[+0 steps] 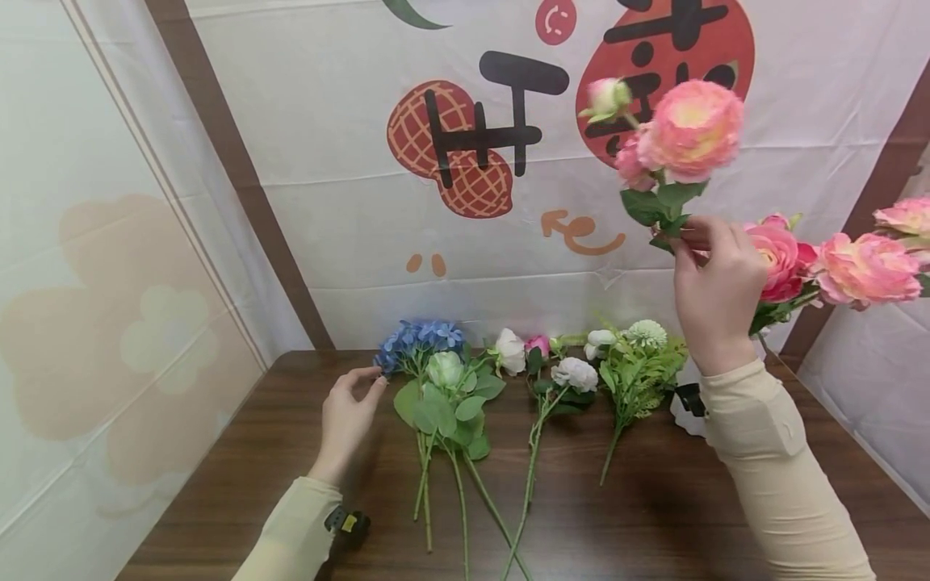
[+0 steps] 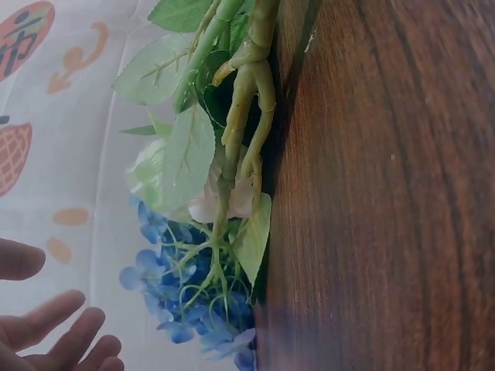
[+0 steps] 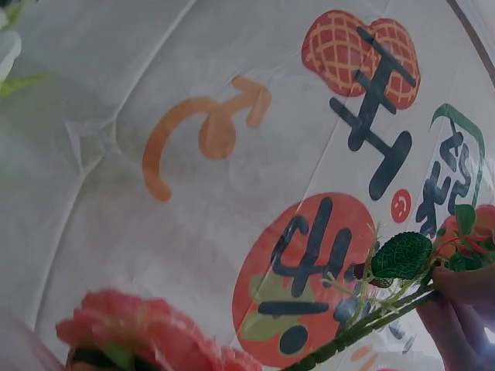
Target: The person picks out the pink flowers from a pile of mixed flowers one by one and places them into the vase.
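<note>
My right hand (image 1: 719,282) is raised above the table's right side, pinching the stem of a pink artificial flower (image 1: 693,133) just below its leaves. In the right wrist view the fingers (image 3: 464,297) hold the green stem (image 3: 363,328) beside a dark leaf (image 3: 402,255). More pink blooms (image 1: 868,266) show behind that hand; whether they share its stem I cannot tell. My left hand (image 1: 349,415) is by the blue hydrangea (image 1: 417,343), its fingers loosely spread and apart from the flower in the left wrist view.
On the brown table (image 1: 240,500) lie a pale green rose (image 1: 445,369) with crossing stems, white flowers (image 1: 574,374), a small pink bud (image 1: 538,345) and a leafy green bunch (image 1: 643,379). A printed white curtain (image 1: 334,218) hangs behind.
</note>
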Demonstrator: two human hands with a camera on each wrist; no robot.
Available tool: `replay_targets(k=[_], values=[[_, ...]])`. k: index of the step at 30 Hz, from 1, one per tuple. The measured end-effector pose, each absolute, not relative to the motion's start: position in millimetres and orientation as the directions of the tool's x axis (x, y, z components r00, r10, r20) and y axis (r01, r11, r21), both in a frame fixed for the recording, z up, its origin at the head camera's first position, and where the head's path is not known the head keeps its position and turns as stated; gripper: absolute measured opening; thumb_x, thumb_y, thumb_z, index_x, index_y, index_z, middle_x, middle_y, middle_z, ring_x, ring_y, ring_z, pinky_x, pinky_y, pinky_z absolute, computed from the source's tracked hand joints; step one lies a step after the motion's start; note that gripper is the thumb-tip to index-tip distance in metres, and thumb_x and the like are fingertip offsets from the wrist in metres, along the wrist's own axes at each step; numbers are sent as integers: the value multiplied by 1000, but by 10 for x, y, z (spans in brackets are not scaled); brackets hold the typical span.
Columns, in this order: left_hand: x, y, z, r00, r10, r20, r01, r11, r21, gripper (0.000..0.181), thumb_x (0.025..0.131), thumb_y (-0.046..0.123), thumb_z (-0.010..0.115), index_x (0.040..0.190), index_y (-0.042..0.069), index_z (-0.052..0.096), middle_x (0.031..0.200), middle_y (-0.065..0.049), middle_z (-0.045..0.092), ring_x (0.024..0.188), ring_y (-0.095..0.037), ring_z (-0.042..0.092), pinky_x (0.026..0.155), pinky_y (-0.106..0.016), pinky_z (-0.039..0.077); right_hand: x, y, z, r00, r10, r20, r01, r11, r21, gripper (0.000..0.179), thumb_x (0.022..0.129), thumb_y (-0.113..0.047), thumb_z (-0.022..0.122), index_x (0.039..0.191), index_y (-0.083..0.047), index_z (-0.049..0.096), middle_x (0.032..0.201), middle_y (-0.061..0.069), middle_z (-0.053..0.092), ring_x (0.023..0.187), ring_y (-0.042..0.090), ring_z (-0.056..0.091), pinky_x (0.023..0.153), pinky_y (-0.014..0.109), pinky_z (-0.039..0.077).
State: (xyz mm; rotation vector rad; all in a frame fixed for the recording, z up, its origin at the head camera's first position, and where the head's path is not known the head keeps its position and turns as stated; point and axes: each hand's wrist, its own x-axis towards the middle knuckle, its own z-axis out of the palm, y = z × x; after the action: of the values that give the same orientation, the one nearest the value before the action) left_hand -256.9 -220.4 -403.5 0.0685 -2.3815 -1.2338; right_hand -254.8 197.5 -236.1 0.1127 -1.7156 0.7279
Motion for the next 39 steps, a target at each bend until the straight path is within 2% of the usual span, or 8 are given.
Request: replay_targets(k=[4, 13, 19, 23, 28, 31, 34, 39], values=[[-2568, -2209, -4029, -895, -246, 373, 166, 592, 789, 29, 92, 23, 62, 116, 7, 64, 123, -17, 59, 117, -35, 54, 95, -48, 41, -2532, 2034, -2361, -278, 320, 906, -419, 808, -414, 14, 86, -10, 66, 96, 0, 69, 91, 16, 70, 80, 34, 70, 79, 46, 47], [-2568, -2223, -4022, -897, -242, 369, 163, 595, 787, 31, 92, 25, 61, 117, 7, 64, 124, -17, 59, 119, -35, 53, 98, -49, 39, -2433, 2130, -2294, -241, 289, 927, -327, 875, -357, 18, 88, -14, 58, 94, -1, 69, 85, 17, 72, 80, 35, 67, 60, 53, 31], [-2572, -2231, -4016, -900, -237, 365, 161, 598, 785, 33, 92, 26, 61, 119, 6, 63, 125, -18, 58, 120, -36, 51, 99, -50, 38, -2392, 2237, -2216, -327, 267, 907, -282, 888, -363, 22, 85, -9, 53, 91, 5, 69, 82, 23, 70, 76, 41, 66, 66, 54, 37], [-2577, -2233, -4022, -899, -240, 366, 157, 604, 781, 33, 92, 25, 61, 118, 6, 63, 125, -18, 58, 120, -36, 52, 99, -50, 38, -2374, 2270, -2246, -364, 283, 888, -199, 907, -371, 24, 84, -11, 53, 92, 1, 72, 81, 20, 71, 74, 42, 62, 63, 55, 34], [-2577, -2228, -4028, -897, -244, 367, 156, 603, 782, 32, 92, 25, 62, 117, 7, 64, 124, -18, 58, 118, -36, 53, 98, -50, 39, -2370, 2288, -2286, -303, 285, 909, -172, 922, -346, 22, 83, -15, 59, 91, 1, 73, 74, 23, 67, 78, 44, 47, 80, 60, 30], [-2577, -2230, -4030, -898, -244, 367, 155, 604, 782, 32, 92, 25, 62, 117, 7, 64, 124, -18, 58, 119, -37, 52, 99, -50, 39, -2359, 2307, -2262, -312, 274, 910, -170, 926, -338, 23, 82, -13, 57, 89, 4, 71, 71, 25, 64, 81, 45, 46, 87, 62, 25], [-2576, -2237, -4025, -899, -241, 366, 152, 610, 778, 32, 92, 25, 61, 118, 6, 63, 125, -19, 58, 121, -37, 51, 100, -50, 37, -2343, 2332, -2221, -353, 261, 899, -149, 932, -329, 24, 80, -12, 55, 87, 5, 70, 68, 26, 62, 80, 45, 46, 87, 62, 23], [-2579, -2254, -4020, -900, -241, 364, 149, 615, 775, 34, 92, 26, 60, 118, 5, 63, 125, -19, 58, 122, -38, 50, 102, -51, 36, -2327, 2390, -2203, -525, 236, 818, -83, 942, -325, 21, 74, -6, 51, 81, 3, 68, 67, 26, 59, 81, 46, 44, 97, 62, 16]])
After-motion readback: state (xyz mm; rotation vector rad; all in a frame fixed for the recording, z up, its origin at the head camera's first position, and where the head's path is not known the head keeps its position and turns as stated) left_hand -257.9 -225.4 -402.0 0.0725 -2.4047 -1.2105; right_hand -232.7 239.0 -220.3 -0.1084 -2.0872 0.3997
